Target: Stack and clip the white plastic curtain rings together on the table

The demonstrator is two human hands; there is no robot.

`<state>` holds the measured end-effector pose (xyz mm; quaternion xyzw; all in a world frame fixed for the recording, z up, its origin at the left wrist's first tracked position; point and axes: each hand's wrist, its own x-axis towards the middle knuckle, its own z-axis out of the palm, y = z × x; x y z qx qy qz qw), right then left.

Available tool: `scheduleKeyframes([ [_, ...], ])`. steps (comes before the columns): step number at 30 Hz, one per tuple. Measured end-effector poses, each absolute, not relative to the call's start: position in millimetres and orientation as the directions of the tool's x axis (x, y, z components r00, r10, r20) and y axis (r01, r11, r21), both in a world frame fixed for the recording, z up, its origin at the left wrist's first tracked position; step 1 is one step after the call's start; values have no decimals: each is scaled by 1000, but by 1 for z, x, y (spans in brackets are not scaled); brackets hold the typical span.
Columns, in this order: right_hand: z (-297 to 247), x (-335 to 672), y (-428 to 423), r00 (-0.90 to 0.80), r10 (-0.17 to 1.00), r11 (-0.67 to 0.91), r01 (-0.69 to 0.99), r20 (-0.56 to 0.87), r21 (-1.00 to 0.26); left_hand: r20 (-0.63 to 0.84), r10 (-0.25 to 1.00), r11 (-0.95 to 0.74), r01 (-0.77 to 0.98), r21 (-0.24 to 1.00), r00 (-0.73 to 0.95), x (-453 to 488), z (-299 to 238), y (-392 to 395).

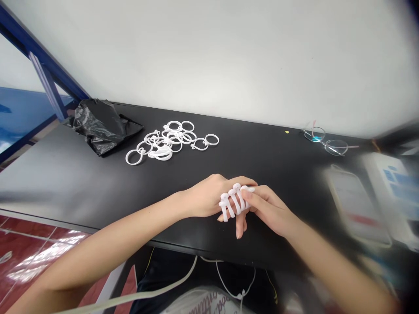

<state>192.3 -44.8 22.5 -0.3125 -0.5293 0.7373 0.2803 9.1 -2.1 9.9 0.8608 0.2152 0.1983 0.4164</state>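
Note:
Several white plastic curtain rings (232, 202) with small eyelets sit side by side around the fingers of my left hand (209, 194). That hand is held above the front part of the black table, with some fingertips pointing down below the rings. My right hand (270, 209) meets it from the right, its thumb pressed on the ring nearest to it and its fingers partly hidden behind. Farther back on the table lies a loose pile of the same white rings (176, 141), some overlapping.
A crumpled black plastic bag (98, 124) lies left of the pile on the black table (255, 152). Eyeglasses (327, 144) rest at the back right. A phone-like object (360, 207) and a white-and-blue box (397, 183) are blurred at the right. A pale wall (222, 56) stands behind.

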Motion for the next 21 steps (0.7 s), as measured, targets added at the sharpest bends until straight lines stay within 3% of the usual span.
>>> scheduleKeyframes([
  [9, 20, 186, -49, -556, 813, -254, -68, -174, -965, 129, 537, -645, 306, 700, 834, 10, 9, -4],
  [16, 21, 185, -49, -574, 797, -239, -14, -188, -971, 156, 564, -745, 418, 519, 811, 9, 5, -4],
  [21, 21, 179, -51, -481, 838, -309, -28, -258, -951, 189, 568, -787, 462, 409, 801, 11, 1, -4],
])
